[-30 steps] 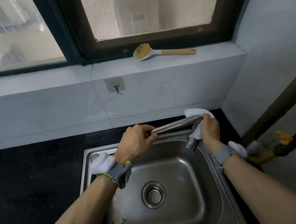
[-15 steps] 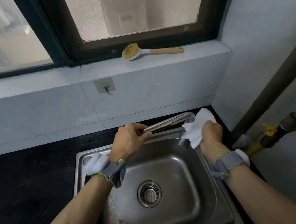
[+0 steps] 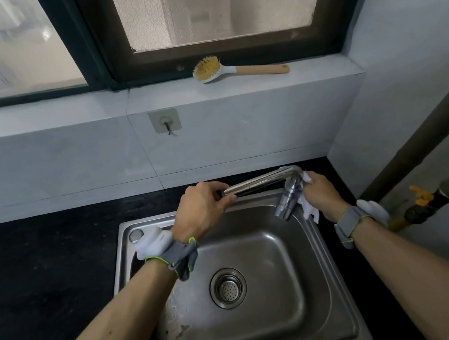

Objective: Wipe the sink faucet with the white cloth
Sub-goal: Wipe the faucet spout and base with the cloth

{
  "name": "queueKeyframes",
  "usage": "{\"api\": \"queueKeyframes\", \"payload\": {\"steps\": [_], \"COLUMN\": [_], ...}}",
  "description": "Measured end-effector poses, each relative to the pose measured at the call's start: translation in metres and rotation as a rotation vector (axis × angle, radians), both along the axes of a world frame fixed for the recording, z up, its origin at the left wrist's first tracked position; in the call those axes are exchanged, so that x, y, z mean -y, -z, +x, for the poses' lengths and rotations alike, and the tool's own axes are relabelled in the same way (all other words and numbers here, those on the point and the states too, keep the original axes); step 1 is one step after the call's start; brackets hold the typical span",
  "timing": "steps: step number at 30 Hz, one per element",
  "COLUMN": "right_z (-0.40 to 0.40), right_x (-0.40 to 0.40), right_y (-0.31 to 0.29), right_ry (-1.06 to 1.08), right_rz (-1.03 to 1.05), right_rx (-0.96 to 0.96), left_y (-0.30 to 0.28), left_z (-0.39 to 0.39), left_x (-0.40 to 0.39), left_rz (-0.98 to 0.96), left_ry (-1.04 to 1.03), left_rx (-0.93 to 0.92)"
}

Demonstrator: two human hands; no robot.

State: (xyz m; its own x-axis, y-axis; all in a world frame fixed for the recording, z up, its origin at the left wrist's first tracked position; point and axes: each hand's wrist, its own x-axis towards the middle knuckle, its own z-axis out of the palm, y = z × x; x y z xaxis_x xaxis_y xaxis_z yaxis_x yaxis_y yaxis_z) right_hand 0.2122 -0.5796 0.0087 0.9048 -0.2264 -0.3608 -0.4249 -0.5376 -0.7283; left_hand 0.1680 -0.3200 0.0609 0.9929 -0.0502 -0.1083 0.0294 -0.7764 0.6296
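A chrome faucet [image 3: 265, 180] stands at the back right of the steel sink [image 3: 125, 251], its spout swung out to the left over the basin. My left hand [image 3: 202, 208] is closed around the spout's outlet end. My right hand [image 3: 320, 194] holds the white cloth [image 3: 309, 211] bunched against the right side of the faucet's upright body, just below the bend. Most of the cloth is hidden under my fingers; a scrap shows above them and a flap hangs below.
A dish brush [image 3: 231, 69] with a wooden handle lies on the tiled window ledge. An adhesive hook [image 3: 165, 122] is stuck on the wall tile. Black countertop [image 3: 43, 269] surrounds the sink. Pipes with a yellow valve [image 3: 420, 194] run along the right wall.
My right hand slid the cloth from the top bend of the faucet down onto its upright body. My left hand kept hold of the spout end.
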Motion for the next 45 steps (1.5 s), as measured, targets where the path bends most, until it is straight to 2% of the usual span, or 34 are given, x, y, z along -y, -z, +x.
{"api": "queueKeyframes", "payload": {"steps": [3, 6, 9, 15, 20, 28, 32, 38, 45], "right_z": [-0.002, -0.003, -0.005, -0.027, -0.032, 0.005, 0.024, 0.045, 0.052], "right_x": [-0.006, -0.016, -0.024, -0.05, -0.055, -0.008, -0.001, 0.004, -0.003], "right_y": [0.004, 0.008, 0.008, 0.008, 0.01, 0.016, 0.006, -0.001, -0.024], "right_ry": [0.069, 0.182, 0.298, 0.389, 0.363, 0.411, 0.335, 0.177, 0.112], "right_rz": [0.056, 0.134, 0.125, 0.198, 0.182, 0.455, 0.439, 0.471, 0.432], "right_rx": [0.0, -0.036, -0.056, 0.121, 0.163, 0.042, -0.012, -0.19, -0.223], "left_y": [0.001, -0.001, -0.005, -0.002, 0.01, 0.016, 0.016, 0.019, 0.018], "left_z": [0.001, 0.002, 0.002, -0.001, -0.006, -0.01, -0.01, -0.009, -0.008], "left_x": [-0.001, 0.003, 0.009, 0.012, 0.009, 0.01, 0.009, 0.008, 0.011], "left_rz": [0.001, 0.086, 0.16, 0.162, 0.107, 0.154, 0.193, 0.207, 0.282], "left_ry": [-0.009, 0.012, 0.036, 0.032, 0.03, 0.062, 0.056, 0.042, 0.048], "left_rx": [-0.012, 0.033, 0.048, 0.069, 0.056, 0.077, 0.087, 0.067, 0.049]}}
